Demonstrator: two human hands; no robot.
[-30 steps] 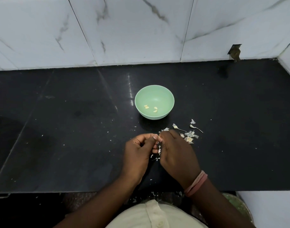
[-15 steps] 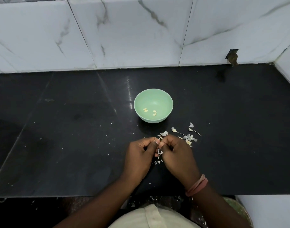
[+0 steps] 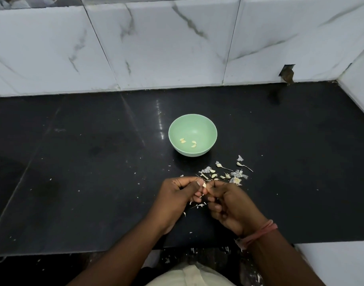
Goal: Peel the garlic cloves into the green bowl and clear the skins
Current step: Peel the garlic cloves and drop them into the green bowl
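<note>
A green bowl (image 3: 192, 124) stands on the black counter and holds two peeled garlic cloves (image 3: 188, 142). In front of it, my left hand (image 3: 177, 198) and my right hand (image 3: 228, 205) meet fingertip to fingertip, both pinching one small garlic cloves piece (image 3: 204, 184) between them. Most of that clove is hidden by my fingers. Loose garlic cloves and papery skins (image 3: 226, 172) lie scattered on the counter just right of my hands. A few skin bits (image 3: 197, 205) lie under my fingers.
The black counter (image 3: 73, 172) runs to a white marble-tiled wall (image 3: 156, 48) at the back and a side wall at the right. A small hole (image 3: 287, 72) sits in the back tile. Skin flakes lie on the floor below the counter's front edge (image 3: 115, 249).
The camera view has shifted, so bowl and hands sit lower in frame. My hands stay together on the clove, and a bit more of the pale clove shows between the fingertips.
</note>
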